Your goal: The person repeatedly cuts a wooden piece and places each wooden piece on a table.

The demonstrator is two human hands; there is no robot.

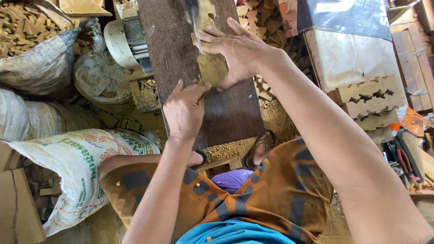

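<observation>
Nearest the viewer lie the person's lap in orange-and-grey patterned shorts (271,190) and the hem of a blue shirt (230,232); a purple bundle (233,179) shows between the knees, and two sandalled feet (261,148) rest just below the near end of a dark wooden board (226,113). The left hand (184,110) lies on that board with fingers bent and closed down on the near edge of a small tan wood block (212,68), thumb pressing its corner; the right hand (237,52) comes in from the far side, fingers spread flat over the block's top and right side, so most of the block is hidden beneath it; both hands grip the same piece, which sits on the board between them. A thin upright blade (195,25) rises just beyond the block, touching or nearly touching its far left edge; I cannot tell which, as the right fingers cover the spot. Left of the left hand a printed white sack (77,167) lies on its side, with grey sacks (40,68) past it, one open and full of small cut wood pieces (22,22); a pale motor housing (120,43) sits beside the board's far left edge. Right of the right forearm stand notched wooden offcuts (370,97), a pale box (348,54) and red-handled tools (404,160); sawdust and chips (271,113) litter the ground under the board.
</observation>
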